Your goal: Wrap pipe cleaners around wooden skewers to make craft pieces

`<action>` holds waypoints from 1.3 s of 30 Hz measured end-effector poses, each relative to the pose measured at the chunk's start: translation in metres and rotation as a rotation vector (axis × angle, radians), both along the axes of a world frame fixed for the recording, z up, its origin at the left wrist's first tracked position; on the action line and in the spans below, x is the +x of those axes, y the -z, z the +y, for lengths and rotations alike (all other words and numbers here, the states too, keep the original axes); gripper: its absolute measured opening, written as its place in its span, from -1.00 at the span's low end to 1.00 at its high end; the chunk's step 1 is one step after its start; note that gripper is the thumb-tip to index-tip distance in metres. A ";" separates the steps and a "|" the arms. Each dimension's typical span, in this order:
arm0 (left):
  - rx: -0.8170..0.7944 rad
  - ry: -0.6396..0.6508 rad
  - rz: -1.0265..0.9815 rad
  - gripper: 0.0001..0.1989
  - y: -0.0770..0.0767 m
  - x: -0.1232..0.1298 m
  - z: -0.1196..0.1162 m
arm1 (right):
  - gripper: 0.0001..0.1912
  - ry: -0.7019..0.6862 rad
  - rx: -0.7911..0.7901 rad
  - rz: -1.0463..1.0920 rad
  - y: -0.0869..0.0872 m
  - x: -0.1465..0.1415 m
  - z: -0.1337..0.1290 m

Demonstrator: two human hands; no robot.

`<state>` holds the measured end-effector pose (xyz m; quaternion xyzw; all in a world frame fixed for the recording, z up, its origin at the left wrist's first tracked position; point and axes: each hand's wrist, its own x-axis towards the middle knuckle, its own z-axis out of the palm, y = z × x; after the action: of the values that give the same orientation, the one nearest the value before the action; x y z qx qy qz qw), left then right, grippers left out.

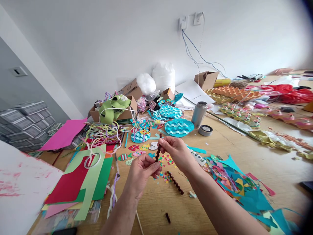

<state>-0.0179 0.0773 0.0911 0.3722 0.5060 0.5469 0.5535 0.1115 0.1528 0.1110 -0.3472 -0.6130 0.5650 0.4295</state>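
Observation:
A dark brown wavy pipe cleaner is stretched between my two hands above the wooden table. My left hand pinches its lower end, and my right hand grips it near the top, where a short tip sticks out. Just below my hands lies a second wavy brown pipe cleaner. A short brown piece rests nearer to me. Beyond my fingers are several colourful paper fish, partly behind my hands, and small confetti bits.
Blue wavy paper discs lie ahead, beside a grey metal flask and its lid. Coloured paper sheets and yarn cover the left side. Paper scraps spread on the right, with egg cartons farther back.

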 end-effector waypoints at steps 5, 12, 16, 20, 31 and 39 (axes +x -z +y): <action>-0.006 -0.017 -0.011 -0.70 -0.002 -0.001 -0.001 | -0.56 -0.077 0.022 -0.032 0.001 0.003 0.004; 0.054 0.001 -0.016 -0.70 -0.001 -0.009 0.002 | -0.63 -0.120 0.068 -0.033 0.001 0.005 0.005; 0.124 -0.037 -0.101 -0.64 0.000 -0.013 0.003 | -0.66 -0.229 0.120 -0.030 0.004 -0.002 -0.001; 0.135 -0.112 -0.103 -0.72 0.000 -0.015 0.004 | -0.65 -0.281 0.209 -0.068 0.010 -0.009 -0.005; 0.128 -0.118 0.086 -0.80 -0.001 -0.016 0.001 | -0.70 -0.158 0.076 -0.006 -0.002 0.001 -0.002; 0.133 -0.090 0.102 -0.78 -0.004 -0.011 0.000 | -0.68 -0.161 0.090 -0.102 -0.004 -0.002 -0.006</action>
<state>-0.0285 0.0773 0.0948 0.4123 0.5122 0.5841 0.4758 0.1093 0.1467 0.1148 -0.3055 -0.6846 0.5512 0.3663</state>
